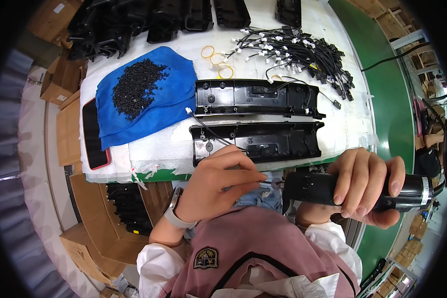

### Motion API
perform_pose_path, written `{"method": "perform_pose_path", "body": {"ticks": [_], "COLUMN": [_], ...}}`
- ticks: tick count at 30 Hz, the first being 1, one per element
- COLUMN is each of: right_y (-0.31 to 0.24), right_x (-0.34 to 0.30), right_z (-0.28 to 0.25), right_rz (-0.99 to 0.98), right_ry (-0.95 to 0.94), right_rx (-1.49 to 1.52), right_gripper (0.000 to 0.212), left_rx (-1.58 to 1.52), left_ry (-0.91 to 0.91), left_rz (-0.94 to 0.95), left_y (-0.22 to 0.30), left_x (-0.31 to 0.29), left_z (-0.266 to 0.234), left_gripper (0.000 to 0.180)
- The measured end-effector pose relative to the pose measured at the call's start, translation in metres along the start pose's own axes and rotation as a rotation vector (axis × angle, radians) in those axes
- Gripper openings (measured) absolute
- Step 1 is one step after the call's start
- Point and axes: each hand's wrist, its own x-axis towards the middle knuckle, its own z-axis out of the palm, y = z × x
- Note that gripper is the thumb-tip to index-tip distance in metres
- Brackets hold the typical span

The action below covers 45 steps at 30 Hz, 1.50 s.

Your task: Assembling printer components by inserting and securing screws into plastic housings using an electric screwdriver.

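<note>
My right hand [365, 186] is wrapped round a black electric screwdriver [310, 188], which lies level with its bit [272, 183] toward the left. At the end of that bit, the thumb and forefinger of my left hand [223, 181] are pinched together; whatever sits between them is too small to make out. Just beyond my hands, two long black plastic housings [258, 99] [283, 144] lie side by side, hollow side up. Cables with white plugs [188, 111] rest in them. Small black screws [136, 87] are heaped on a folded blue cloth [176, 74] at the left.
A tangle of black cables [308, 52] lies at the back right, near yellow rings [226, 72]. More black housings [198, 15] stand along the far edge. A phone [92, 134] is beside the cloth. Below the table's left side is a cardboard box [104, 218] with black parts.
</note>
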Motion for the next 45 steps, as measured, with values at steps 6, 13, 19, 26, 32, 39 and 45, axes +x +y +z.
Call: {"method": "perform_pose_path", "body": {"ticks": [6, 13, 19, 26, 32, 39, 45], "right_y": [0.001, 0.000, 0.000, -0.014, 0.008, 0.009, 0.022], "right_x": [-0.001, -0.008, -0.014, -0.011, -0.015, -0.015, -0.011], "right_z": [-0.002, 0.002, 0.006, -0.008, -0.003, 0.000, 0.015], "right_rz": [0.083, 0.171, 0.141, 0.205, 0.189, 0.250, 0.227], "right_ry": [-0.069, -0.001, 0.295, -0.238, -0.337, -0.331, -0.284], "right_rx": [-0.019, -0.082, -0.137, -0.339, -0.495, -0.453, -0.469], "right_gripper": [0.037, 0.040, 0.041, 0.042, 0.043, 0.042, 0.026], "left_rx": [0.027, 0.007, -0.045, 0.307, 0.742, 0.722, 0.716], "left_ry": [-0.005, -0.011, 0.090, 0.178, 0.200, 0.199, 0.194], "left_rz": [0.019, -0.042, -0.053, -0.034, 0.248, 0.239, 0.213], "left_y": [-0.002, -0.004, -0.013, -0.005, -0.048, -0.047, -0.046], "left_x": [-0.001, -0.004, -0.009, 0.001, -0.014, -0.010, -0.010], "left_z": [0.001, 0.006, 0.010, 0.010, 0.027, 0.029, 0.030], "left_gripper": [0.018, 0.017, 0.027, 0.046, 0.022, 0.023, 0.024]}}
